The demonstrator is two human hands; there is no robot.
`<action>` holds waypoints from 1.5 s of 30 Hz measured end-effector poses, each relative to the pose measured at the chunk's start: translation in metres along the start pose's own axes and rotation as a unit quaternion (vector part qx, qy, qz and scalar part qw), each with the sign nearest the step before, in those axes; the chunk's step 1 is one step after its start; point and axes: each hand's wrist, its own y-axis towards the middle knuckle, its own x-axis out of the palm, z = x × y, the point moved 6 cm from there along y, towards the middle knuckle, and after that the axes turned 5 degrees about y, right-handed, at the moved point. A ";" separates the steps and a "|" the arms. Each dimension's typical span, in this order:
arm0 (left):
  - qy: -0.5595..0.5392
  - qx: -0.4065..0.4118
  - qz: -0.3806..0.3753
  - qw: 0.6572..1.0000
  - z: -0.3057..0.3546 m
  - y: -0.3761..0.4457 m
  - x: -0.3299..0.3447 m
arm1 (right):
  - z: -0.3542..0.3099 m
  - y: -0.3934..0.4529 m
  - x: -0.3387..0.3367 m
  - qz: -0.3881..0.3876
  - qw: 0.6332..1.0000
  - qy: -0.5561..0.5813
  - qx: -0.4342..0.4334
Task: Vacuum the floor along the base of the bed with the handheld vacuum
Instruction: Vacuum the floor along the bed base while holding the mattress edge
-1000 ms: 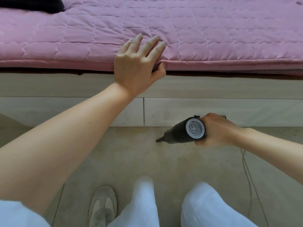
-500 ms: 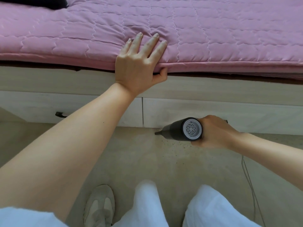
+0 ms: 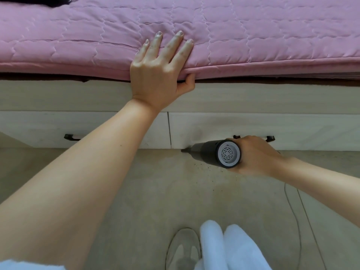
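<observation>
Your right hand (image 3: pixel 257 155) gripped the dark cylindrical handheld vacuum (image 3: pixel 214 152) at its grey vented rear; ahead of that grip, its narrow nozzle met the beige floor (image 3: pixel 155 191) beneath the white wooden bed base (image 3: pixel 214 100).

Right hand (image 3: pixel 257 155) grips vacuum (image 3: pixel 216 152) at bed base (image 3: pixel 214 131).
</observation>
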 end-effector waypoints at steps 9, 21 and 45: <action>0.000 -0.001 0.005 1.000 0.001 -0.001 -0.001 | 0.011 -0.005 -0.004 0.009 1.000 -0.011 0.011; 0.006 -0.001 0.004 1.000 0.002 0.000 -0.002 | 0.032 -0.021 -0.016 0.008 0.999 0.029 0.033; -0.001 -0.002 -0.006 1.000 0.001 -0.002 0.001 | 0.047 -0.036 -0.015 -0.032 0.995 0.054 0.075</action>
